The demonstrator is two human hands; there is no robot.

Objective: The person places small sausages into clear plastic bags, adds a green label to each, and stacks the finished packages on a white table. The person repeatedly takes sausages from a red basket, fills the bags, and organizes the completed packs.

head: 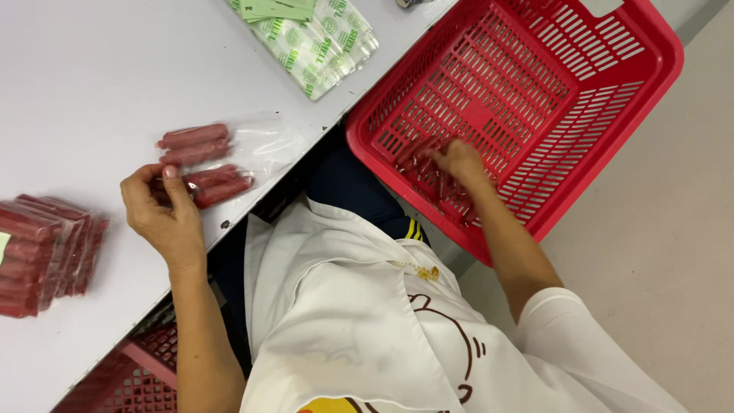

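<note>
My left hand (pixel 164 214) rests on the white table (pixel 84 84), fingers pinching the end of a clear bag of red sausages (pixel 218 185). A second clear bag of red sausages (pixel 195 144) lies just beyond it. My right hand (pixel 459 164) reaches into a red slatted plastic basket (pixel 634 84) beside the table, its fingers among several loose red sausages (pixel 440 187) at the basket's near corner. Whether it grips one I cannot tell.
A stack of filled sausage bags (pixel 46 252) sits at the table's left edge. Empty clear bags with green print (pixel 321 42) lie at the far side. Another red basket (pixel 130 378) sits under the table. Grey floor lies to the right.
</note>
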